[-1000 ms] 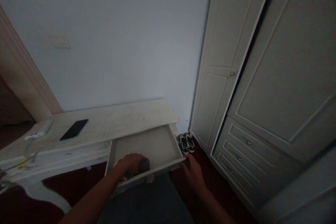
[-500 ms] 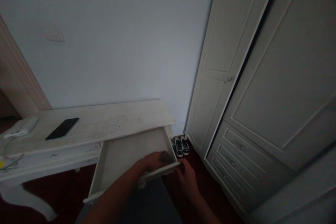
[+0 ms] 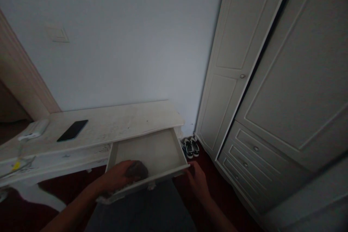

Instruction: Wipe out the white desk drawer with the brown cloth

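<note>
The desk's drawer (image 3: pixel 160 148) is pulled out, showing its pale inside. My left hand (image 3: pixel 119 175) is closed on a dark grey, bunched-up cloth (image 3: pixel 138 170), at the inner side of the drawer's front panel toward the left. At the drawer's right front corner, the fingers of my right hand (image 3: pixel 197 177) are bent around the edge of the panel. My left fingers are partly hidden behind the cloth.
The white desk (image 3: pixel 141 116) stands against the wall, with a dark phone or tablet (image 3: pixel 73 130) and a white box with a cable (image 3: pixel 35 129) on top. Shoes (image 3: pixel 190 147) sit on the red floor beside a white wardrobe (image 3: pixel 223 105).
My left hand has moved with the cloth from the drawer's right end to the left along the front panel. My right hand remains at the right corner. The view has shifted slightly.
</note>
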Demonstrator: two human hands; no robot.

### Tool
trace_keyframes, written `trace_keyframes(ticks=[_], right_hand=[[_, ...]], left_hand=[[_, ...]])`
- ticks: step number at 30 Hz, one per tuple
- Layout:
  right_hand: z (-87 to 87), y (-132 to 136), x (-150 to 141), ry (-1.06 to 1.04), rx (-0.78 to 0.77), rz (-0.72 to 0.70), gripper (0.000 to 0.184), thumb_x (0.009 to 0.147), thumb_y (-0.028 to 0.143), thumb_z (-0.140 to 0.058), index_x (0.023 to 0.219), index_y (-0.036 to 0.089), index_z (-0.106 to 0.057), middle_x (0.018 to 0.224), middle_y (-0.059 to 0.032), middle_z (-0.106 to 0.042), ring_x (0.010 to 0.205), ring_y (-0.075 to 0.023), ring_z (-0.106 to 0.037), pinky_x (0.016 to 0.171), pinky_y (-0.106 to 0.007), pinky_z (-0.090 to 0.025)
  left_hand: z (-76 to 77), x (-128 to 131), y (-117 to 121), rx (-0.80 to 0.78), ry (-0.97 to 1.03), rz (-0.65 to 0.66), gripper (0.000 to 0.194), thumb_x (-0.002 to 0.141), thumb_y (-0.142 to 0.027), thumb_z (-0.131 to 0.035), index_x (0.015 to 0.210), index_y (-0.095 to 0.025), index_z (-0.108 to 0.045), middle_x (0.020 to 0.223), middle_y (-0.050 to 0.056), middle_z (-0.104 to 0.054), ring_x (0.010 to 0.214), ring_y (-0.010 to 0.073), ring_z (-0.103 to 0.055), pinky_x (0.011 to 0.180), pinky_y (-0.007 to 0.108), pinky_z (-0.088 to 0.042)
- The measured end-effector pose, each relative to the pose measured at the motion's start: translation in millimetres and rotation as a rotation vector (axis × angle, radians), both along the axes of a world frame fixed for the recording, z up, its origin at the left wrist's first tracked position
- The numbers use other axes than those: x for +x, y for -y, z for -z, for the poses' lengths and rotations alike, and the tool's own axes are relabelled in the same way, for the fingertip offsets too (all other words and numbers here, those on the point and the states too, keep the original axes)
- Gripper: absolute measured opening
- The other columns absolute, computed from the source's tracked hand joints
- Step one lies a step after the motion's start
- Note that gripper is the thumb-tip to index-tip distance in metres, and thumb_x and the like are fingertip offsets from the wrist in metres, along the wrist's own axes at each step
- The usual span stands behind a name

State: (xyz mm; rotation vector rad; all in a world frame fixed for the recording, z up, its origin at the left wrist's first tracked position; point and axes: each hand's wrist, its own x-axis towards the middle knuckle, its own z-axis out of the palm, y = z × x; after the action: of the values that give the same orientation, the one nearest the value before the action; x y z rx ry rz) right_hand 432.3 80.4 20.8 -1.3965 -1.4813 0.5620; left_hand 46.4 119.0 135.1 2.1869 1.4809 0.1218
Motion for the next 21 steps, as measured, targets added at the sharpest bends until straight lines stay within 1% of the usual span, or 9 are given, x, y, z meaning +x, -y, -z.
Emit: trace_keyframes(ticks=[2,4,6,8,10,12,16,19,21], right_hand=[[-2.2,-0.2,0.2,-0.001,-0.014,-0.011,0.026,0.096,0.047,-0.062,0.105,0.023,-0.070,0.102,-0.0096,-0.078,0.094,-0.0297,-0.073,0.086,-0.038,-0.057],[-4.9,-0.6,0.1,-0.006,-0.021,-0.017,0.027,0.095,0.047,-0.063,0.104,0.023,-0.070,0.102,-0.0102,-0.078,0.095,-0.0302,-0.073,0.086,-0.038,-0.057],[-7.4,-1.4,-0.2,-0.010,-0.019,-0.019,0.027,0.093,0.047,-0.063,0.102,0.023,-0.070,0.102,-0.0109,-0.078,0.095,-0.0307,-0.073,0.086,-0.039,-0.056],[-9.5,-2.2,-0.6,-0.006,-0.012,-0.014,0.027,0.091,0.047,-0.064,0.101,0.022,-0.070,0.100,-0.0108,-0.078,0.093,-0.0304,-0.073,0.085,-0.040,-0.056],[-11.1,-2.4,-0.7,-0.003,0.004,-0.010,0.027,0.090,0.047,-0.064,0.100,0.022,-0.070,0.098,-0.0104,-0.078,0.091,-0.0301,-0.072,0.085,-0.040,-0.056],[-12.2,-2.1,-0.5,-0.002,0.021,-0.011,0.028,0.089,0.047,-0.064,0.099,0.022,-0.071,0.098,-0.0104,-0.078,0.091,-0.0300,-0.072,0.084,-0.040,-0.056],[-11.6,-1.4,0.0,0.005,0.021,-0.018,0.030,0.091,0.048,-0.065,0.100,0.021,-0.072,0.097,-0.0110,-0.078,0.089,-0.0290,-0.072,0.082,-0.037,-0.056],[-8.1,-2.2,0.4,-0.010,0.015,-0.011,0.034,0.091,0.052,-0.066,0.100,0.020,-0.072,0.096,-0.0124,-0.079,0.088,-0.0294,-0.072,0.079,-0.037,-0.056],[-4.7,-3.4,1.3,-0.016,0.023,-0.008,0.034,0.091,0.052,-0.067,0.100,0.020,-0.071,0.097,-0.0121,-0.079,0.088,-0.0295,-0.073,0.079,-0.037,-0.056]], left_hand=[[-1.7,-26.9,23.2,0.061,0.108,-0.096,0.052,0.091,-0.062,-0.061,0.130,-0.029,-0.070,0.132,0.004,-0.078,0.121,0.0300,-0.072,0.108,0.039,-0.055],[4.3,-45.2,47.4,0.146,0.123,-0.177,0.054,0.093,-0.063,-0.060,0.135,-0.029,-0.067,0.135,0.006,-0.076,0.125,0.0329,-0.070,0.110,0.042,-0.054],[16.1,-51.9,67.8,0.260,0.048,-0.186,0.052,0.090,-0.050,-0.065,0.138,-0.030,-0.066,0.144,0.007,-0.072,0.133,0.0346,-0.065,0.116,0.044,-0.050],[28.2,-47.7,80.0,0.324,-0.080,-0.145,0.059,0.081,-0.031,-0.070,0.140,-0.033,-0.066,0.148,0.006,-0.070,0.139,0.0347,-0.062,0.123,0.046,-0.043],[34.6,-36.1,82.6,0.317,-0.204,-0.124,0.071,0.073,-0.018,-0.069,0.142,-0.035,-0.065,0.146,0.006,-0.072,0.141,0.0343,-0.061,0.126,0.047,-0.039],[33.1,-20.5,78.0,0.275,-0.275,-0.126,0.073,0.074,-0.018,-0.069,0.145,-0.034,-0.063,0.145,0.008,-0.072,0.139,0.0345,-0.063,0.124,0.048,-0.040],[18.3,18.0,62.2,0.165,-0.315,-0.073,0.069,0.081,-0.033,-0.069,0.149,-0.028,-0.059,0.140,0.013,-0.075,0.127,0.0361,-0.070,0.111,0.049,-0.050],[11.6,56.6,50.0,0.187,-0.288,-0.028,0.069,0.083,-0.043,-0.068,0.149,-0.025,-0.058,0.132,0.015,-0.078,0.120,0.0380,-0.072,0.104,0.050,-0.053],[9.8,87.3,40.4,0.186,-0.243,-0.002,0.070,0.083,-0.052,-0.069,0.147,-0.026,-0.059,0.130,0.015,-0.078,0.119,0.0384,-0.073,0.102,0.049,-0.054]])
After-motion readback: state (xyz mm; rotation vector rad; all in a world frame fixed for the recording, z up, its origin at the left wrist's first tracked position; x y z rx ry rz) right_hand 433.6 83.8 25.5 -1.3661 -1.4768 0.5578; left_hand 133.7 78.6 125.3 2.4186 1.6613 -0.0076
